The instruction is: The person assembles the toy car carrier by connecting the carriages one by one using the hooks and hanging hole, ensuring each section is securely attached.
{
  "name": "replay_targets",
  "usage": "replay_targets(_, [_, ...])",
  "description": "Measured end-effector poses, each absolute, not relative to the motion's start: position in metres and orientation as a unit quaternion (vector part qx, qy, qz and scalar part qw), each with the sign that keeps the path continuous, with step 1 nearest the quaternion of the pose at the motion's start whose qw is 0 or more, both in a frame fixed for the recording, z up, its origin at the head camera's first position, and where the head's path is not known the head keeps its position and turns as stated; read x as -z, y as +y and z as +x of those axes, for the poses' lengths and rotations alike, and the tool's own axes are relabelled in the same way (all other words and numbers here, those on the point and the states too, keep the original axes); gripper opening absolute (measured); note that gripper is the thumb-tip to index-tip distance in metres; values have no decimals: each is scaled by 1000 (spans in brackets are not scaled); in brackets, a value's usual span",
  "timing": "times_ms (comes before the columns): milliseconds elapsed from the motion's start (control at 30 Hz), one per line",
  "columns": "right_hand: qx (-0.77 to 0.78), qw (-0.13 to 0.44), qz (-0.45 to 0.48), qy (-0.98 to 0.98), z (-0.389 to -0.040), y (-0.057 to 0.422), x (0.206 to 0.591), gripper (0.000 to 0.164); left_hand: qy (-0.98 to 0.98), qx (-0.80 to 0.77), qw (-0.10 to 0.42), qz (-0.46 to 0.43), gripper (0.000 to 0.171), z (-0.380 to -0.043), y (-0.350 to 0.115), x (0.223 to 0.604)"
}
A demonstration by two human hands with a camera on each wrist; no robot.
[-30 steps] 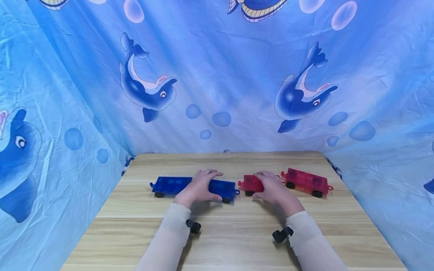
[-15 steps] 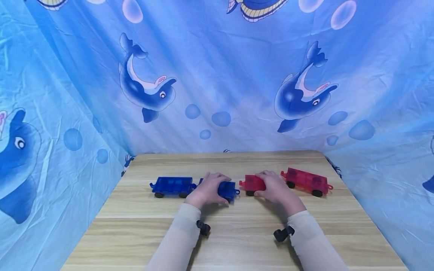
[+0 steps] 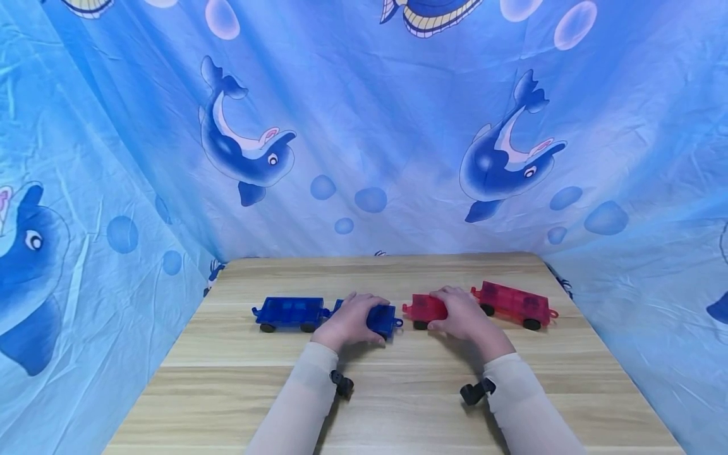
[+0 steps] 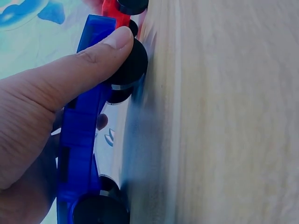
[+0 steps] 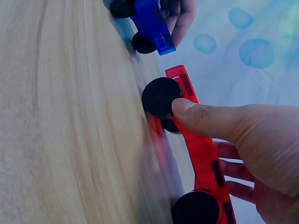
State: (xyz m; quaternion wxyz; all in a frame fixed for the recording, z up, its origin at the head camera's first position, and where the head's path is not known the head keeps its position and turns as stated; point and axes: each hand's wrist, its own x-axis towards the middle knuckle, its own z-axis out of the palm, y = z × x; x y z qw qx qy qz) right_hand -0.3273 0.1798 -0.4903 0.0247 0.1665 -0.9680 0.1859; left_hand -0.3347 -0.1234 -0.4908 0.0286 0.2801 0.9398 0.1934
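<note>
Grip: left hand (image 3: 351, 321) pinches inner blue wagon (image 3: 381, 318), thumb over wheel (image 4: 134, 65), 11 o'clock on table (image 3: 404, 404) | right hand (image 3: 463, 316) pinches inner red wagon (image 3: 426, 308) likewise, 1 o'clock; ends apart | outer blue wagon (image 3: 291, 311) 9 o'clock of its mate, outer red wagon (image 3: 514, 304) 3 | likely light, stiff, slick, free-rolling; best held by side walls, above wheels.

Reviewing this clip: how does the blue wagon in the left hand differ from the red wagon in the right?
Colour: the blue wagon is deep blue, the red wagon bright red.
Grip: the left hand holds the blue wagon, the right hand the red wagon.
Facing ends: the blue wagon's has a ring, the red wagon's a hook.
Both have black wheels.
</note>
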Motion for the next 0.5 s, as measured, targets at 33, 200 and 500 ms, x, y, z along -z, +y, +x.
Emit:
replay_targets(33, [-188,25,165,-968,-327,180,490,80,940,-197,30,277,88,-335,-124,491])
replay_targets(200, [-191,25,161,-968,-328,183,490,80,940,-210,31,269,89,-336,-125,492])
replay_targets(500, [-190,23,163,-968,-329,185,491,82,932,-249,17,263,91,-340,-129,498])
